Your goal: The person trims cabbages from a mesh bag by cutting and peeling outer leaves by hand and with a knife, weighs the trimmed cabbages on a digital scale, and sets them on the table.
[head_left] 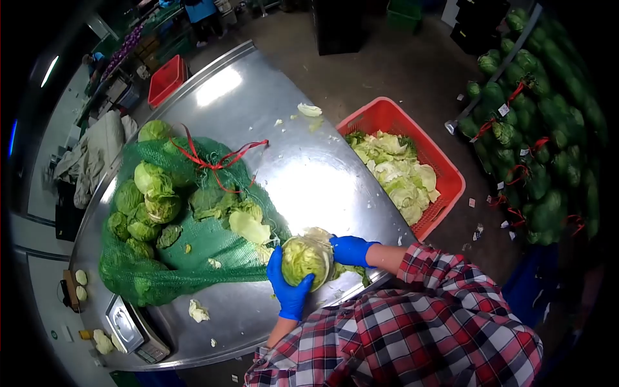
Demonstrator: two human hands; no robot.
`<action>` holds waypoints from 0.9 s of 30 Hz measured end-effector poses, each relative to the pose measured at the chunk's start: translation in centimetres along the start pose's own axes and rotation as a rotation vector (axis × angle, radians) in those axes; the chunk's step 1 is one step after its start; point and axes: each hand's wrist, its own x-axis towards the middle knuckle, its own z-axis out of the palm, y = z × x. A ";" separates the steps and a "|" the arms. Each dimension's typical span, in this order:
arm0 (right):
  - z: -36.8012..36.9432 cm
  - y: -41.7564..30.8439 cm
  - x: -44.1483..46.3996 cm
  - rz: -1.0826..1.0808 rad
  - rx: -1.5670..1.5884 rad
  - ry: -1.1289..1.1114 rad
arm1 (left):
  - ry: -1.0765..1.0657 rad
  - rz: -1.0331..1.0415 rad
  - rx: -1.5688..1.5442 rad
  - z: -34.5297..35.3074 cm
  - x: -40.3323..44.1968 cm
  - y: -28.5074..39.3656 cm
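Note:
A round cabbage (303, 261) is held just above the near edge of the steel table, its pale, brownish base end turned away from me. My left hand (288, 289), in a blue glove, wraps its near left side with the thumb across the front. On the right side, my blue-gloved right hand (351, 250) is closed at a pale outer leaf (320, 237); its fingertips are partly hidden. Left of the cabbage, loose leaves (249, 227) lie on a green mesh sack (206, 248). Several whole cabbages (153, 180) sit inside the sack's open mouth, near its red tie (216, 164).
Beyond the steel table (271, 97) stands a red crate (451, 174) of cast-off leaves at the right. A scale (138, 332) sits at the table's left corner. Filled green sacks (532, 142) are stacked far right. Another red crate (166, 82) and a person (201, 16) are at the back.

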 end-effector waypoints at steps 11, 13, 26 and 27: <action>-6.9 -6.7 -5.5 0.026 -0.056 0.224 | 0.067 -0.049 -0.223 -0.5 3.1 3.9; -5.9 -4.9 -3.5 0.067 -0.001 0.142 | -0.123 -0.015 -0.046 -0.4 2.6 2.5; -6.6 -5.5 -2.1 -0.007 -0.096 0.177 | 0.027 -0.393 -0.377 -0.4 7.2 1.0; -7.8 -7.0 -2.7 0.104 0.085 0.063 | -0.143 -0.557 -0.588 -1.1 7.3 1.5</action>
